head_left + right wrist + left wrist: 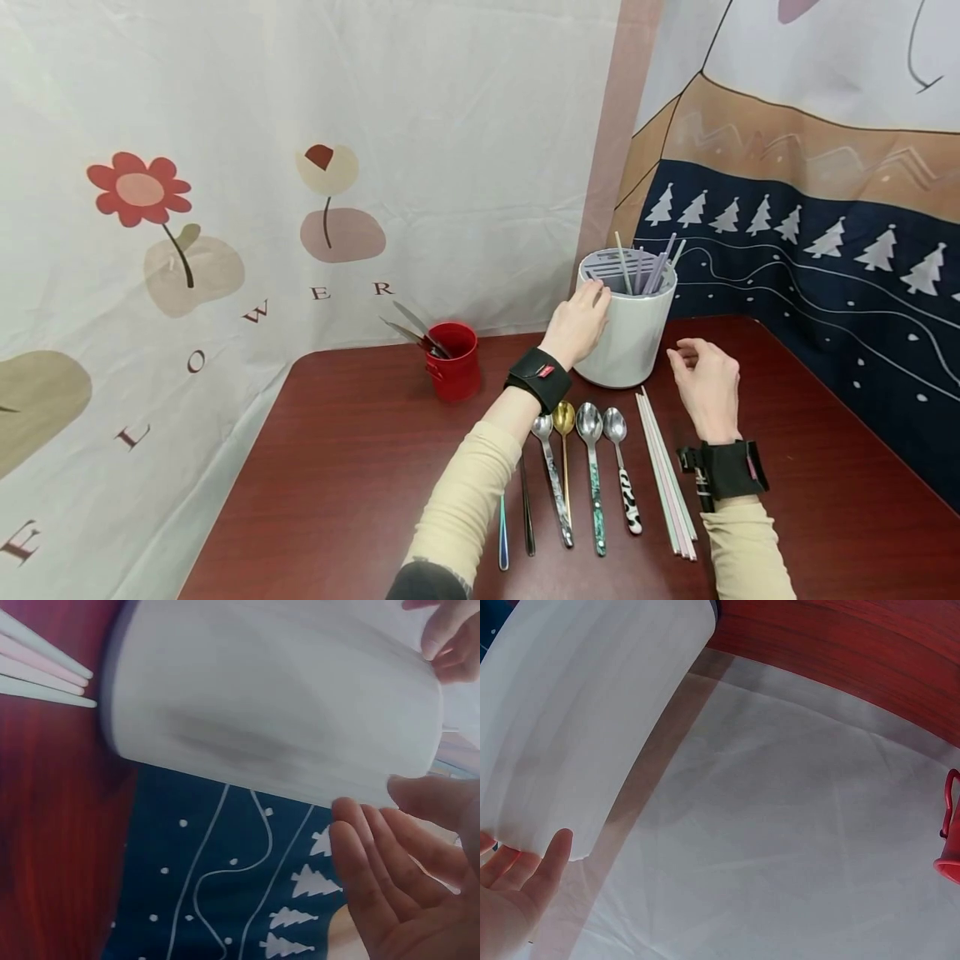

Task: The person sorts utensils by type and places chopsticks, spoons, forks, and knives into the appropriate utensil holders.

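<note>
White and upright, the holder [628, 342] stands at the back of the table [360, 475] with pale sticks [623, 262] in it; I have the left hand [576, 325] at its rim, fingers lightly bent, whether gripping I cannot tell, and the right hand [707, 383] loosely open beside it, holding nothing. I judge the work partly done: knives [411, 317] stand in the red cup [456, 377], while spoons [589, 425] and chopsticks [665, 475] lie out on the tabletop.

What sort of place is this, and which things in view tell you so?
Probably a staged indoor tabletop rather than a working kitchen: a flower-printed cloth hangs behind the table, and spoons lie in a row before a white holder.
</note>
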